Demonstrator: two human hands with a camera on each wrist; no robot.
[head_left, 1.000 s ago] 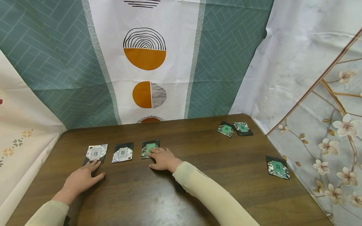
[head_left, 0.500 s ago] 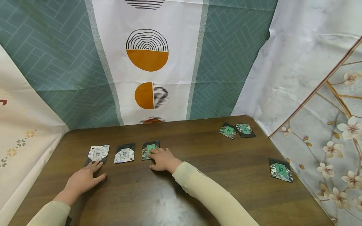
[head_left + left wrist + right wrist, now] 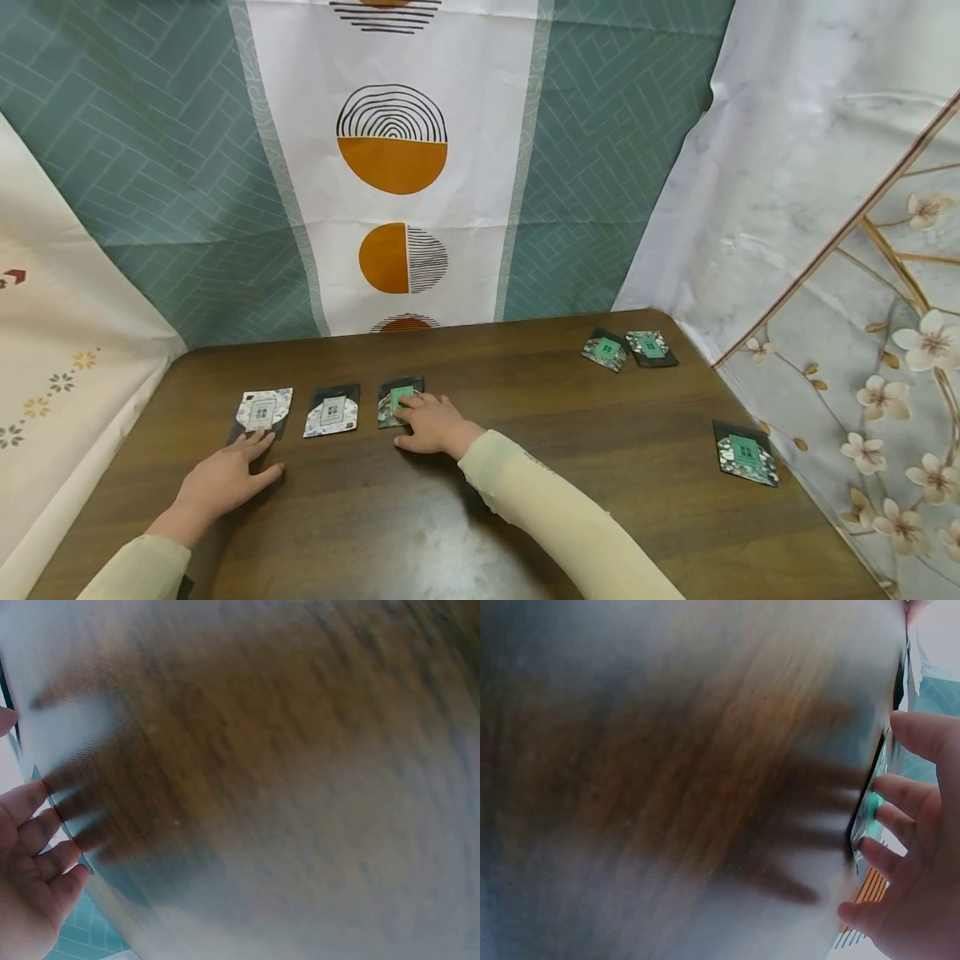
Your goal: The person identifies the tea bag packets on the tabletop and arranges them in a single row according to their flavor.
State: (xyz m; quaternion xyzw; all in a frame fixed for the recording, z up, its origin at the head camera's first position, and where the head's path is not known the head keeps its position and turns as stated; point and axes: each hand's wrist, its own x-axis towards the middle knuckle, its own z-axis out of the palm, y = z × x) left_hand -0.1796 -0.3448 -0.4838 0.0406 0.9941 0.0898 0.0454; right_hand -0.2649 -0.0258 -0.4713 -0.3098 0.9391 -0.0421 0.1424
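Note:
Three flat square packets lie in a row on the left half of the brown table. The leftmost packet (image 3: 266, 407) has a pale label and a dark near end. My left hand (image 3: 219, 483) rests its extended fingertips on that near end, thumb spread to the right. Beside it lies a dark-and-white packet (image 3: 332, 411) with a pale label, apart from both hands. Third in the row is a green-labelled packet (image 3: 392, 407), partly hidden under the fingers of my right hand (image 3: 432, 426). In the right wrist view those relaxed fingers (image 3: 900, 796) touch its surface.
Two more green-labelled packets, a tilted one (image 3: 604, 350) and a straighter one (image 3: 651, 347), lie side by side at the table's back right corner. Another packet (image 3: 746, 454) sits near the right edge. Patterned cloth (image 3: 405, 183) hangs behind the wooden table (image 3: 510, 467).
The head view has shifted slightly, so everything sits a little lower and further right in it. Both hands stay on the same packets.

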